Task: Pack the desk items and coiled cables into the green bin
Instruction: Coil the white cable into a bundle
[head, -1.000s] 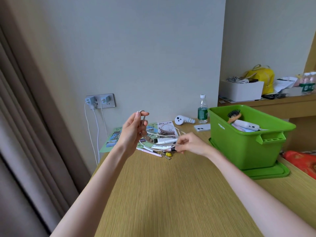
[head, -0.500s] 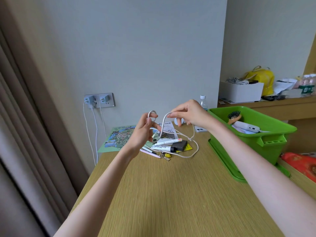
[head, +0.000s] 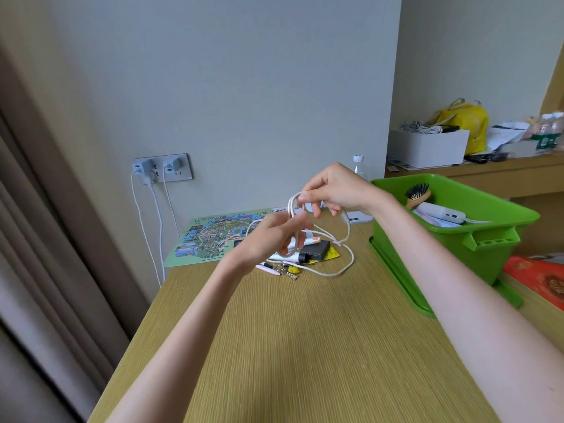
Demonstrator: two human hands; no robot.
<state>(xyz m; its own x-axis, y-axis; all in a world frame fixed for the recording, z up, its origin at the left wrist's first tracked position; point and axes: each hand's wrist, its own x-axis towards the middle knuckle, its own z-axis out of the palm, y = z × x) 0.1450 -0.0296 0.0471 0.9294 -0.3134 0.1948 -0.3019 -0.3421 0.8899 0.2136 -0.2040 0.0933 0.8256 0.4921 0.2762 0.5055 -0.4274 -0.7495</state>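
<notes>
Fingers (head: 306,196) of the right hand (head: 337,190) and left hand (head: 270,239) pinched a white cable (head: 352,260); the green bin (head: 427,239) held a hairbrush (head: 416,194) and white device (head: 441,212).

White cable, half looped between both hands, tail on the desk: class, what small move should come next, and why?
Probably one more wrap: the right hand draws up slack and lays another loop onto those the left hand holds. The tail of the white cable trails loose across the desk, so it seems not yet coiled enough for the green bin.
</notes>
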